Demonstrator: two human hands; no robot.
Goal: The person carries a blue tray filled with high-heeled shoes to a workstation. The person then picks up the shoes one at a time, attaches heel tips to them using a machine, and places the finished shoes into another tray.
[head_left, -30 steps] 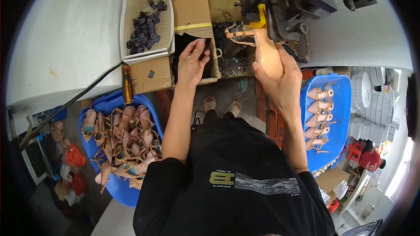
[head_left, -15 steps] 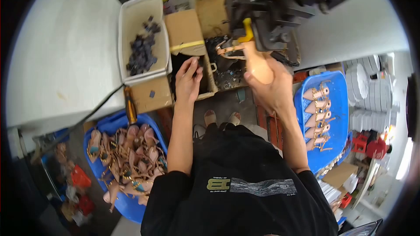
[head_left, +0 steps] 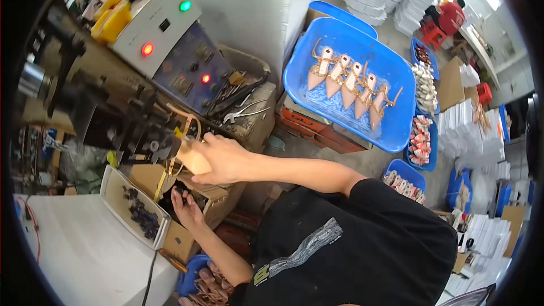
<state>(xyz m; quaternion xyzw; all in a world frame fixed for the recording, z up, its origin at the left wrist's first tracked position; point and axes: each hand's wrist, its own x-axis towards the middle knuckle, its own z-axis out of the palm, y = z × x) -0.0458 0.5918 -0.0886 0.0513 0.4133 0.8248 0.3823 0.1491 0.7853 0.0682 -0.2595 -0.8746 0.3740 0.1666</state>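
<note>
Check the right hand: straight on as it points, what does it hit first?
Probably the black machine, with the shoe in the right hand leading; depth, and whether they already touch, is unclear from one view.

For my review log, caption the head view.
Right hand holding a shoe at a machine, left hand by a box.
</note>
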